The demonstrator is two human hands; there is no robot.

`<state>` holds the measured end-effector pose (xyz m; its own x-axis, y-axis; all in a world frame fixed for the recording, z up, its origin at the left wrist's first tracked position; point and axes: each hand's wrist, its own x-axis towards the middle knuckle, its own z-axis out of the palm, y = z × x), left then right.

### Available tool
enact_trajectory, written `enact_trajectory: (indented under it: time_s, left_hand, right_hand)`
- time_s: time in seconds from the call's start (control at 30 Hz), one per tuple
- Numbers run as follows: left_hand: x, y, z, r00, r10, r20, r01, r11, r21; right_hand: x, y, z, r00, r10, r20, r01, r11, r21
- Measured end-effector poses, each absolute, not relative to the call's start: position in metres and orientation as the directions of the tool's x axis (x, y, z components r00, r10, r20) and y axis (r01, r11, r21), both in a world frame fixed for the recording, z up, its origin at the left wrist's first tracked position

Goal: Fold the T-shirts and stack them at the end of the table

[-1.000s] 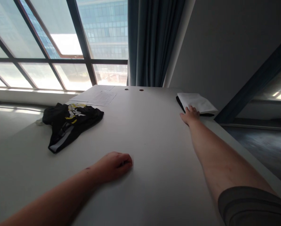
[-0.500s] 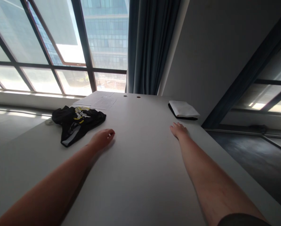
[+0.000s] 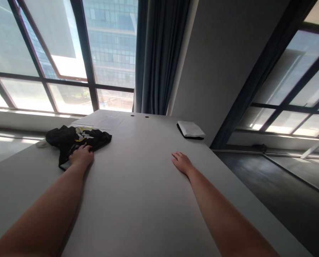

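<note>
My left hand (image 3: 81, 155) rests at the near edge of a crumpled black garment (image 3: 100, 138) with a yellow and white print, on the left of the white table (image 3: 138, 200). Its fingers lie bent and somewhat apart over the cloth; no firm grip shows. My right hand (image 3: 182, 162) is open, palm down over the tabletop, fingers stretched toward the middle, holding nothing. Just beyond it lies a folded white cloth (image 3: 190, 127) on top of something black and flat (image 3: 195, 137).
Sheets of paper (image 3: 106, 120) lie at the far left of the table. Two round holes (image 3: 147, 116) sit near its far edge. Behind stand a dark blue curtain (image 3: 159, 57), large windows and a grey wall (image 3: 215, 64). The table's right edge drops to a dark floor (image 3: 245, 175).
My left hand has moved left from bare tabletop onto the garment. My right hand has drawn back, farther from the folded cloth. The view has turned slightly right.
</note>
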<state>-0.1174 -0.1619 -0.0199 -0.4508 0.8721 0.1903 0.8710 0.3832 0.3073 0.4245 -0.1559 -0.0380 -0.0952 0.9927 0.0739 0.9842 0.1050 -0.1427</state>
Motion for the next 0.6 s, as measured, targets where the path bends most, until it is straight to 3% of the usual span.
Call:
enact_trajectory:
  time_s: [0.2, 0.3, 0.47, 0.6]
  left_hand:
    - [-0.116, -0.158, -0.018, -0.501, 0.830, 0.245, 0.828, 0.377, 0.416]
    - [-0.109, -0.156, -0.013, -0.478, 0.809, 0.343, 0.817, 0.266, 0.512]
    - [-0.085, -0.159, -0.006, -0.279, 0.792, 0.543, 0.845, -0.066, 0.531]
    - [-0.049, -0.174, -0.003, 0.018, 0.799, 0.601, 0.841, -0.337, 0.424]
  right_hand:
    - [0.406, -0.185, -0.034, -0.324, 0.946, 0.007, 0.919, 0.317, -0.235]
    - [0.400, -0.180, -0.031, -0.353, 0.936, 0.011, 0.907, 0.345, -0.242]
    - [0.400, -0.171, -0.035, -0.393, 0.919, 0.029, 0.890, 0.388, -0.242]
    - [0.400, -0.171, -0.037, -0.405, 0.914, 0.031, 0.884, 0.400, -0.242]
